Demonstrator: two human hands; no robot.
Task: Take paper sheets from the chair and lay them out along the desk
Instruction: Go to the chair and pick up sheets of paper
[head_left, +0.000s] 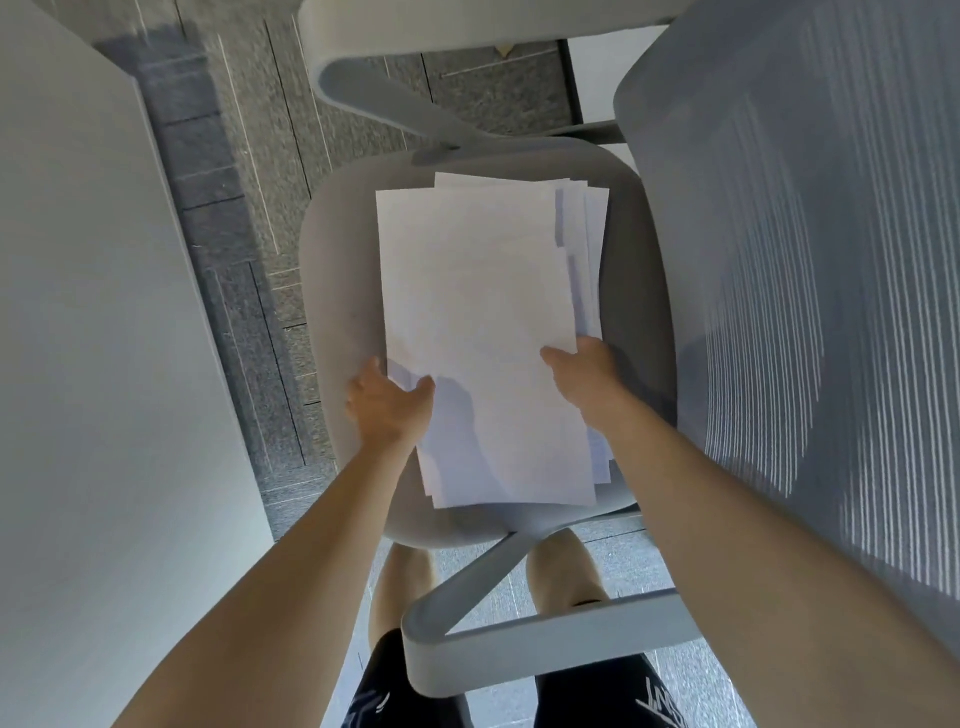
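Paper sheets (483, 322), probably a light, limp, slide-prone stack on the chair seat (337, 291), pinched at both long edges by left hand (387, 402) and right hand (582, 369), thumbs on top, fingers hidden beneath.

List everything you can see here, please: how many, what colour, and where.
paper sheets: one loose stack, number unclear, white, on the chair seat
chair seat: one, light grey, centre
mesh backrest: one, grey, right
armrests: two, grey, one at the top, one at the bottom
desk: one, white, left
carpet: grey tiles, below the chair
shorts: one pair, black, bottom edge
left hand: grips the stack's left edge, thumb on top
right hand: grips the stack's right edge, thumb on top
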